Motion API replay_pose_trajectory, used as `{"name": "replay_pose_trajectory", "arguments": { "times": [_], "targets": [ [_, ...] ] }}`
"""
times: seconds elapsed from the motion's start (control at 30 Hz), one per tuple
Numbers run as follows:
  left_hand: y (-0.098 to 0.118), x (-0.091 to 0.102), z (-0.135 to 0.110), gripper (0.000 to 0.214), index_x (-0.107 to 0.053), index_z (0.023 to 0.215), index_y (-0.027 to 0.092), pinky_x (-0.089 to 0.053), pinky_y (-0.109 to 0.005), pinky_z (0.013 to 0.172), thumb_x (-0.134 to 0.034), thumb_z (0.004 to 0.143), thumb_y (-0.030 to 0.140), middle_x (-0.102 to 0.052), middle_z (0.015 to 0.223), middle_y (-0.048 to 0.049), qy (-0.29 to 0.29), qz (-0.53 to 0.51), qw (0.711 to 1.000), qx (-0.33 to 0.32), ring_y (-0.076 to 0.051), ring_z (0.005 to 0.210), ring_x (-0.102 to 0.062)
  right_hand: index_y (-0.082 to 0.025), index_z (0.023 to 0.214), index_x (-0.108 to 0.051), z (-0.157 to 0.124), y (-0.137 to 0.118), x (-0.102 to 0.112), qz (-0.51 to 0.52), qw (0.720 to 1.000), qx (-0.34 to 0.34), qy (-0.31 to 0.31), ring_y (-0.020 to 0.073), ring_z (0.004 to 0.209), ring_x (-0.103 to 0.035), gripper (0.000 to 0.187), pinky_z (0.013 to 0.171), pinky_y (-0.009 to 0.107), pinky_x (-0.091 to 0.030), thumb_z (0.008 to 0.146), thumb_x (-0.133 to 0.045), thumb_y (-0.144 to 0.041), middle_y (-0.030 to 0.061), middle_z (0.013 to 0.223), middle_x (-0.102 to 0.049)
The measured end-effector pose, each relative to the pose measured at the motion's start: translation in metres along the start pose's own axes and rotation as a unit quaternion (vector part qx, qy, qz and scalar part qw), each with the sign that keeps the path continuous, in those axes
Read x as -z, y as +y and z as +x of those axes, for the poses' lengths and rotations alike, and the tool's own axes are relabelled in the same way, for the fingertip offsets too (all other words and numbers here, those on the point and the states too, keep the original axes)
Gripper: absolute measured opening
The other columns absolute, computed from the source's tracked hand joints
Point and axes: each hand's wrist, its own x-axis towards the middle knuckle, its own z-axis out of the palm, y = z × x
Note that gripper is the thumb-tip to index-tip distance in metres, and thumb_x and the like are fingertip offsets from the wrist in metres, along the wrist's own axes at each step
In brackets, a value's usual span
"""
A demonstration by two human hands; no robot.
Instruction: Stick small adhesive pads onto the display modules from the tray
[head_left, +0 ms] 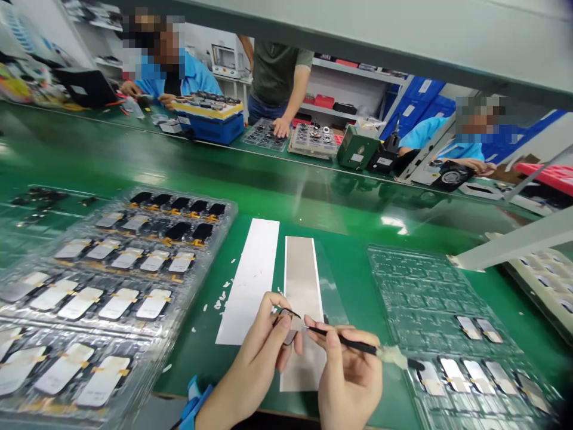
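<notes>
My left hand [264, 343] pinches a small flat component [286, 325] with a thin flex tail, low in the middle of the view. My right hand [347, 373] grips black tweezers [353, 344] wrapped in pale tape near the back end; their tip touches the component. Both hands hover over a grey strip [301, 280] lying on the green bench, with a white strip [253, 275] beside it to the left.
A clear blister tray [134, 263] full of small panels sits left; another clear tray [430, 310], mostly bare with a few panels at its near end, sits right. Paper flecks lie on the green bench [313, 203]. Three other people work across a far bench with trays and a blue box [210, 122].
</notes>
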Motion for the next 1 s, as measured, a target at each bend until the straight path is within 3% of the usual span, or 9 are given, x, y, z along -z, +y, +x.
{"name": "replay_pose_trajectory", "arguments": {
  "times": [0.1, 0.27, 1.0],
  "targets": [
    [0.0022, -0.0009, -0.0008, 0.030, -0.041, 0.104, 0.024, -0.034, -0.024, 0.059, -0.036, 0.103, 0.053, -0.052, 0.075, 0.0040, -0.010, -0.038, 0.999, -0.004, -0.010, 0.058, -0.036, -0.022, 0.091, -0.057, -0.0010, -0.0005, -0.0082, 0.006, 0.999, 0.032, -0.028, 0.0185, 0.074, -0.076, 0.011, 0.062, 0.027, -0.064, 0.089, -0.063, -0.012, 0.0017, 0.078, -0.072],
    [-0.0012, -0.0015, -0.0024, 0.022, -0.043, 0.104, 0.025, -0.036, -0.024, 0.064, -0.036, 0.105, 0.046, -0.050, 0.080, 0.0033, -0.022, -0.050, 0.999, -0.006, -0.011, 0.064, -0.036, -0.021, 0.089, -0.057, 0.0004, -0.0017, -0.0103, -0.013, 0.999, 0.046, -0.025, 0.0127, 0.074, -0.075, 0.013, 0.068, 0.022, -0.063, 0.089, -0.062, -0.010, 0.0019, 0.079, -0.074],
    [-0.0028, -0.0021, -0.0033, 0.022, -0.045, 0.104, 0.025, -0.037, -0.020, 0.060, -0.037, 0.105, 0.046, -0.051, 0.081, 0.0018, -0.004, -0.063, 0.998, -0.003, -0.010, 0.064, -0.040, -0.023, 0.088, -0.056, -0.0038, -0.0015, -0.0074, -0.046, 0.999, 0.015, -0.011, 0.0158, 0.073, -0.074, 0.011, 0.066, 0.027, -0.062, 0.089, -0.065, -0.017, 0.0022, 0.079, -0.072]
  ]
}}
